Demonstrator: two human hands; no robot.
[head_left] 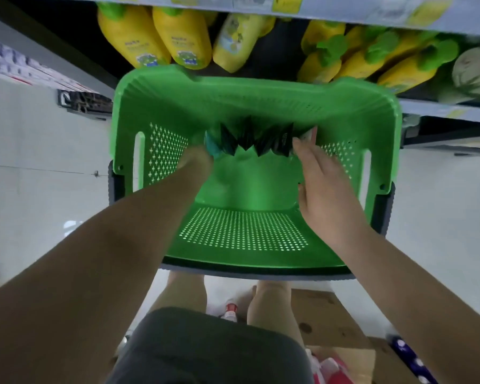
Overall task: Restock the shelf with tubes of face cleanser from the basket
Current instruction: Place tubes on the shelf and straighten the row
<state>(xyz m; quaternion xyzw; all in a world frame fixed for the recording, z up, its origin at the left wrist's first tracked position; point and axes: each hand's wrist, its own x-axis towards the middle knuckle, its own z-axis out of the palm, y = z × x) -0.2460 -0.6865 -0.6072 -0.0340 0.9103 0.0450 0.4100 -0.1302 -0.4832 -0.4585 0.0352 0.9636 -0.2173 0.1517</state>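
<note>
At nine o'clock lies a pale floor (34, 189), with a dark shelf upright (47, 59) slanting toward ten o'clock. The left hand (196, 159) reaches from seven o'clock into the green basket (161, 106), its fingers curled around the left end of a bunch of dark tubes of face cleanser (257, 141); motion blur hides just how the fingers lie. The tubes sit in the far part of the basket, toward twelve o'clock from its middle, their crimped ends fanned in a zigzag row pointing toward the person. A teal piece (214, 148) shows beside the left hand, too blurred to name. The right hand (320, 184) comes in from five o'clock, fingers straight and together, the fingertips touching the right end of the bunch. So the hands stand apart, one at each end of the tubes. Above the basket, from eleven to one o'clock, yellow bottles (183, 37) with green caps lie on the shelf (441, 109). At two o'clock sits a pale round pack (474, 70). At five o'clock a brown cardboard box (333, 320) rests on the floor.
</note>
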